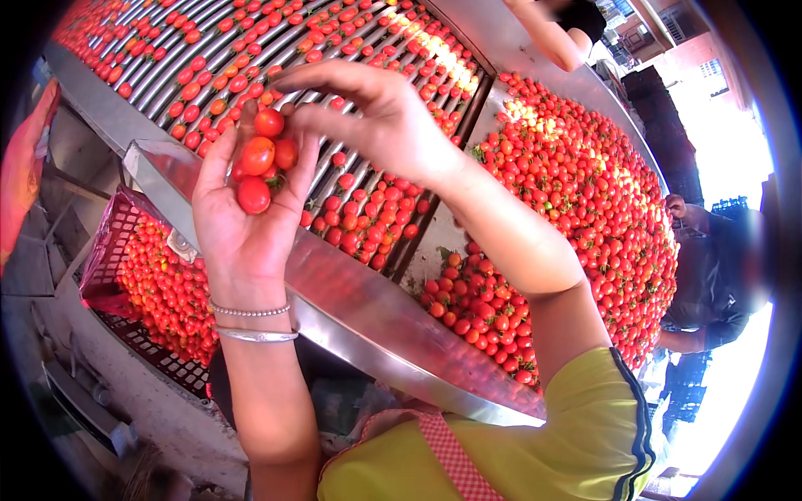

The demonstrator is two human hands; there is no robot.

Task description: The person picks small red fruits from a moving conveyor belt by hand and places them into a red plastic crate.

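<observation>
My left hand (247,240), with two bracelets at the wrist, is turned palm up. Several red cherry tomatoes (253,194) rest in its cupped fingers, one showing a bit of green stem. From the right, my right hand (386,125) reaches over them, its fingers curved and apart from the thumb. No tomato shows in its grasp. Beneath both hands lies a metal roller conveyor (159,90) with cherry tomatoes scattered in rows between its rollers. The fingertips of the left hand are partly hidden behind the tomatoes.
A large heap of tomatoes (576,192) fills the metal surface at right. Below the conveyor's metal edge (359,334), a reddish crate (107,250) holds more tomatoes. Another person's hand (29,159) shows at far left; other people stand at the top and right (710,275).
</observation>
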